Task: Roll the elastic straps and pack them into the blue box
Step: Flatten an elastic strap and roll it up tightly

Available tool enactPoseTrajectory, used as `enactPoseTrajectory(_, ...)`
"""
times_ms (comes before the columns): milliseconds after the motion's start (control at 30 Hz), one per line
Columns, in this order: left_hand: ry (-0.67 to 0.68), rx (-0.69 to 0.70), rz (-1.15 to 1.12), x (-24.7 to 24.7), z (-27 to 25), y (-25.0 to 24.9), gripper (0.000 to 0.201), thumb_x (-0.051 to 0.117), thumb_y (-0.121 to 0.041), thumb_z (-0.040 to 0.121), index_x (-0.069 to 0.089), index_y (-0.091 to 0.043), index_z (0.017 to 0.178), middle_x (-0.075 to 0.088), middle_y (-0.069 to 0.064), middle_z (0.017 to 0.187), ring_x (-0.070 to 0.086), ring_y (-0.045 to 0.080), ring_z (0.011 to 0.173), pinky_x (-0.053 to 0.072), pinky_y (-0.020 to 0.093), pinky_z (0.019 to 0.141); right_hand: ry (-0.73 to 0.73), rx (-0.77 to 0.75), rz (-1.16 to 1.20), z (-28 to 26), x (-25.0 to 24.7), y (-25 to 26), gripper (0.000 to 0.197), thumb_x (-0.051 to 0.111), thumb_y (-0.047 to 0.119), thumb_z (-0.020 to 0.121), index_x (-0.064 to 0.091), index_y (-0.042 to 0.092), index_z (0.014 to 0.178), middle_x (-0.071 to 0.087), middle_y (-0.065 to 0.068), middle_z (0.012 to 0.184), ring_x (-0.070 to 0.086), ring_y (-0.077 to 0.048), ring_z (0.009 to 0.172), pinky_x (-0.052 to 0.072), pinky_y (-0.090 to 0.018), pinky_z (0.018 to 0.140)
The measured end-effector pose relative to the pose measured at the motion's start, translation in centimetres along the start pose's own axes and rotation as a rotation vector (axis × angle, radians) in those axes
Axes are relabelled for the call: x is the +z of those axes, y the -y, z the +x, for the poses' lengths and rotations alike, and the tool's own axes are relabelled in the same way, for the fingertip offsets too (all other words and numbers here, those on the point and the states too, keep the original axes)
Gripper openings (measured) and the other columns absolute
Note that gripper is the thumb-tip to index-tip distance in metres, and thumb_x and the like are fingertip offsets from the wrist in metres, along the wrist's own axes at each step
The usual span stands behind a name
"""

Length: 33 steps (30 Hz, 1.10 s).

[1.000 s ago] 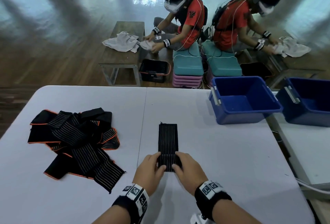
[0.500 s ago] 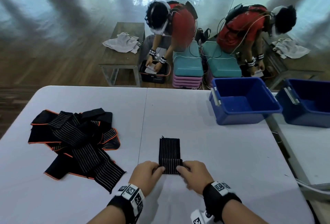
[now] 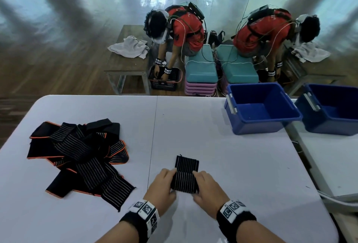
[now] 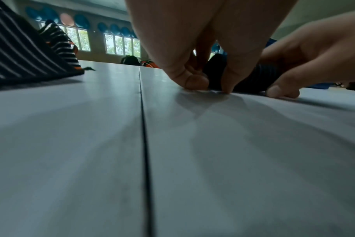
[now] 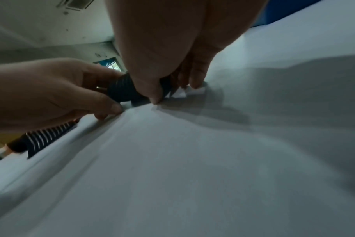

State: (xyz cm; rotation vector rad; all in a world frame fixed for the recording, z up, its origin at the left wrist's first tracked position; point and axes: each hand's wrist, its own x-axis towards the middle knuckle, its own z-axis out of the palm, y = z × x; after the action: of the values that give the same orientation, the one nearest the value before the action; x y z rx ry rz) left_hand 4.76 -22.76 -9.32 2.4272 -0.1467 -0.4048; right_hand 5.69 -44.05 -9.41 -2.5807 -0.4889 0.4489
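While we roll the strap (image 3: 185, 178) on the worktop (image 3: 232, 165), left hand (image 3: 161, 184) and right hand (image 3: 208, 186) each grip one end; even pressure should keep edges aligned, blue box (image 3: 259, 107) well apart.

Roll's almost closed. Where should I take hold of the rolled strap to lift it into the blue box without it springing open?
Probably pinch the rolled strap across its thick rolled part, from above, one finger pressing down the loose flat tail on its far side. Both the left hand and the right hand already flank its ends; the blue box sits far right.
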Motion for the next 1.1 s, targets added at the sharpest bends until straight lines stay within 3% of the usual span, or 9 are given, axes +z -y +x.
enactPoseTrajectory(67, -0.027, 0.001, -0.021, -0.1, 0.2, 0.2, 0.057, 0.06, -0.017, 0.087, 0.05, -0.024, 0.143, 0.056, -0.004, 0.116, 0.058, 0.012, 0.102, 0.048, 0.025, 0.091, 0.003, 0.047, 0.136, 0.1, -0.6, -0.2, 0.05, 0.057, 0.029, 0.09, 0.051, 0.021, 0.139, 0.059, 0.001, 0.117, 0.056, -0.014, 0.103, 0.047, -0.026, 0.091)
enactPoseTrajectory(200, -0.039, -0.051, 0.013, -0.2, 0.7, -0.1, 0.019, 0.06, -0.038, 0.094, 0.071, -0.024, 0.101, 0.064, -0.002, 0.09, 0.061, 0.016, 0.087, 0.047, 0.029, 0.079, -0.041, 0.227, 0.43, 0.4, -1.7, -1.2, 0.013, 0.064, 0.035, 0.091, 0.072, 0.026, 0.093, 0.071, 0.01, 0.082, 0.065, -0.004, 0.076, 0.055, -0.027, 0.072)
enactPoseTrajectory(333, -0.21, -0.185, -0.024, 0.5, 1.5, -2.0, 0.019, 0.066, -0.044, 0.091, 0.07, -0.027, 0.084, 0.062, -0.01, 0.081, 0.06, 0.008, 0.077, 0.043, 0.024, 0.072, -0.137, 0.369, 0.603, 0.4, -1.7, -2.2, 0.032, 0.071, 0.041, 0.088, 0.068, 0.015, 0.069, 0.057, 0.007, 0.053, 0.048, -0.007, 0.047, 0.043, -0.026, 0.049)
enactPoseTrajectory(433, -0.26, -0.236, -0.175, 1.6, 3.3, -5.1, 0.01, 0.071, -0.035, 0.089, 0.063, -0.031, 0.084, 0.066, -0.012, 0.077, 0.063, 0.001, 0.072, 0.046, 0.018, 0.067, -0.209, 0.48, 0.665, -0.2, -2.6, -3.8, 0.04, 0.072, 0.044, 0.086, 0.063, 0.013, 0.062, 0.058, 0.0, 0.05, 0.053, -0.015, 0.043, 0.054, -0.034, 0.047)
enactPoseTrajectory(567, -0.157, -0.19, -0.258, 5.5, 7.4, -11.0, 0.006, 0.069, -0.031, 0.091, 0.063, -0.028, 0.091, 0.068, -0.015, 0.079, 0.064, 0.003, 0.073, 0.044, 0.011, 0.066, -0.376, 0.611, 0.634, -2.1, -6.0, -9.0, 0.027, 0.073, 0.04, 0.087, 0.067, 0.019, 0.072, 0.071, -0.003, 0.063, 0.07, -0.023, 0.058, 0.062, -0.045, 0.064)
enactPoseTrajectory(633, -0.072, -0.141, -0.291, 8.3, 9.5, -14.5, 0.014, 0.068, -0.029, 0.091, 0.067, -0.021, 0.103, 0.074, -0.009, 0.092, 0.069, 0.009, 0.084, 0.051, 0.019, 0.077, -0.461, 0.681, 0.593, -3.2, -8.3, -12.7, 0.022, 0.074, 0.037, 0.088, 0.068, 0.017, 0.081, 0.072, -0.004, 0.076, 0.072, -0.026, 0.072, 0.061, -0.045, 0.074)
enactPoseTrajectory(800, 0.132, -0.018, -0.313, 13.3, 13.3, -22.3, 0.041, 0.063, -0.024, 0.089, 0.059, -0.022, 0.129, 0.073, -0.001, 0.117, 0.067, 0.019, 0.106, 0.049, 0.026, 0.09, -0.477, 0.775, 0.405, -5.6, -13.5, -20.2, 0.029, 0.071, 0.034, 0.091, 0.069, 0.013, 0.11, 0.064, 0.002, 0.085, 0.06, -0.021, 0.084, 0.043, -0.027, 0.076)
enactPoseTrajectory(933, 0.135, -0.007, -0.3, 14.0, 14.1, -24.2, 0.047, 0.063, -0.025, 0.09, 0.056, -0.022, 0.137, 0.07, 0.002, 0.125, 0.063, 0.023, 0.116, 0.046, 0.031, 0.102, -0.464, 0.766, 0.379, -6.6, -15.6, -22.3, 0.037, 0.07, 0.027, 0.092, 0.066, 0.009, 0.124, 0.068, -0.005, 0.097, 0.062, -0.025, 0.094, 0.047, -0.031, 0.086)
enactPoseTrajectory(1100, -0.052, -0.089, -0.365, 9.8, 10.4, -19.1, 0.032, 0.065, -0.031, 0.091, 0.062, -0.029, 0.123, 0.067, -0.009, 0.107, 0.06, 0.016, 0.109, 0.047, 0.034, 0.1, -0.583, 0.601, 0.363, -6.8, -16.6, -19.1, 0.009, 0.066, 0.024, 0.091, 0.074, 0.022, 0.096, 0.072, 0.001, 0.093, 0.066, -0.019, 0.088, 0.05, -0.031, 0.08)
